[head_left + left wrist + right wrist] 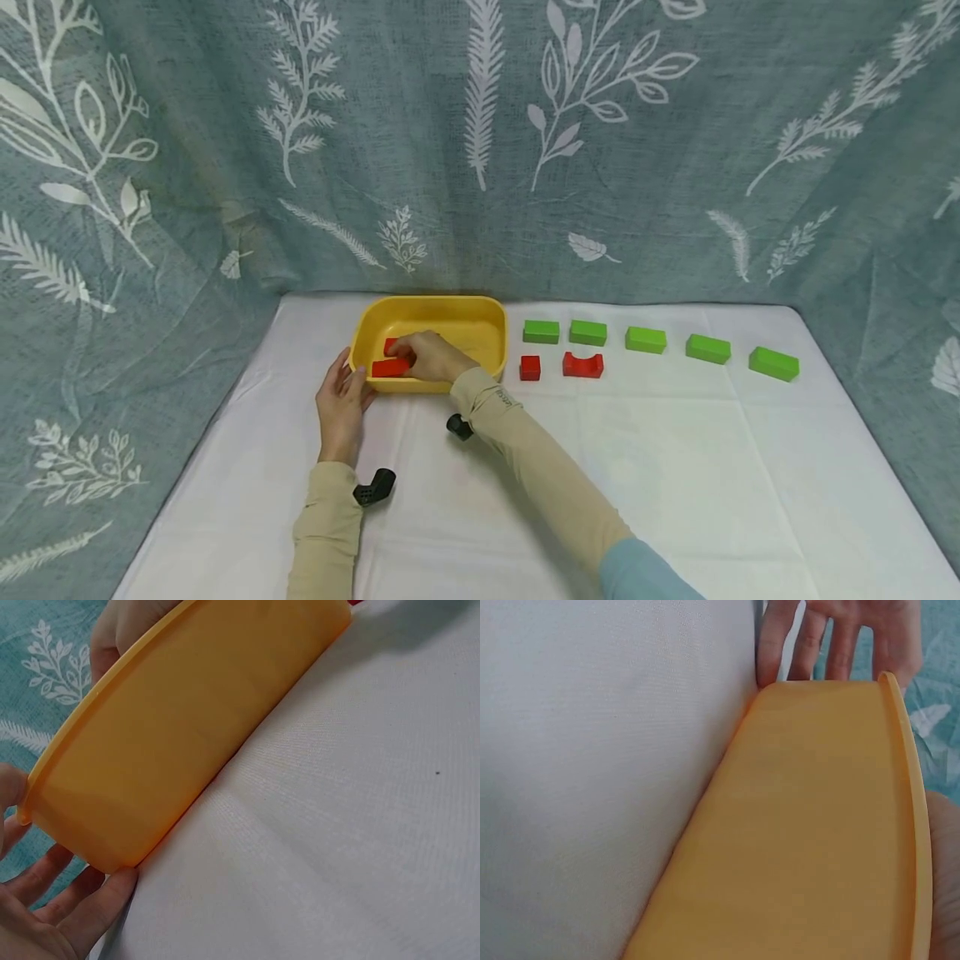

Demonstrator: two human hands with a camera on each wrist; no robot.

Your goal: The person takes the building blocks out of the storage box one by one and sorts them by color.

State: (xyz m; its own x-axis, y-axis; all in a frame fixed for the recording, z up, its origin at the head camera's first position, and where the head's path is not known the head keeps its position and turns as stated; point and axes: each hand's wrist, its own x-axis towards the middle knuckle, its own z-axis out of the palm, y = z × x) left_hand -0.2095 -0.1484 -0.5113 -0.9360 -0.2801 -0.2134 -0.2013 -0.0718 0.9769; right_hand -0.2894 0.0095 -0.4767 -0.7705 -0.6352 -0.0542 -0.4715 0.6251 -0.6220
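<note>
A yellow plastic tub (486,321) stands on the white cloth at the back left. At its left front corner my left hand (341,412) grips it, thumb at the rim and fingers against the outer wall; the left wrist view shows these fingers (94,907) at the lower corner. My right hand (433,357) reaches over the front rim into the tub. Its curled fingers pinch the right end of a red block (387,368). Another red block (390,346) lies just behind, partly covered by the fingers. In the right wrist view the tub wall (802,817) hides the right fingertips.
Right of the tub, several green blocks (588,333) form a row along the back of the table. In front of them sit a small red block (530,368) and a red block with a curved notch (582,366). A patterned curtain (420,150) hangs behind the table.
</note>
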